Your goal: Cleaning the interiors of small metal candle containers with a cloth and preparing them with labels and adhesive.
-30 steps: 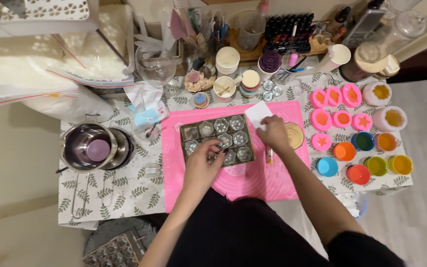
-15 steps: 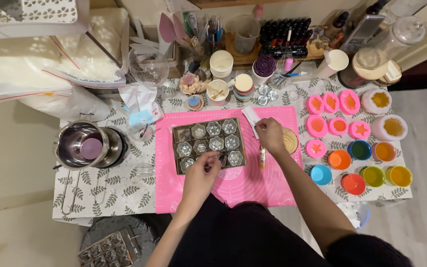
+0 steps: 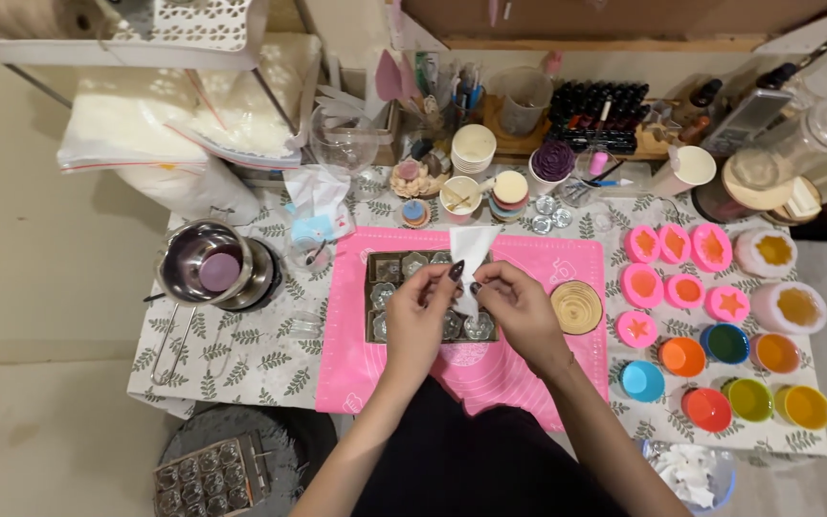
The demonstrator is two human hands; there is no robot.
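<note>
A: Item one, what the hands hold?

B: A small white sheet, thin and soft like paper or tissue [image 3: 472, 251]. The left hand [image 3: 420, 316] and right hand [image 3: 521, 308] each pinch its lower end between thumb and fingertips, so it stands up over the tray where both can work it.

A: The tray?

B: A shallow dark rectangular tray of small clear faceted cups [image 3: 382, 297], set in rows. It lies on a flat pink silicone mat [image 3: 538, 378], probably to keep the leaf-print tablecloth [image 3: 241, 354] clean.

A: Right of the mat?

B: A round ribbed tan disc [image 3: 576, 306] at the mat's edge; then pink flower- and star-shaped silicone moulds with orange fill [image 3: 679, 263]; nearer, round silicone cups in blue, orange, green, red and yellow [image 3: 729, 378], grouped within reach.

A: Left?

B: A polished steel bowl with a mauve cup inside [image 3: 212, 268], glossy, well apart from the tray.
</note>
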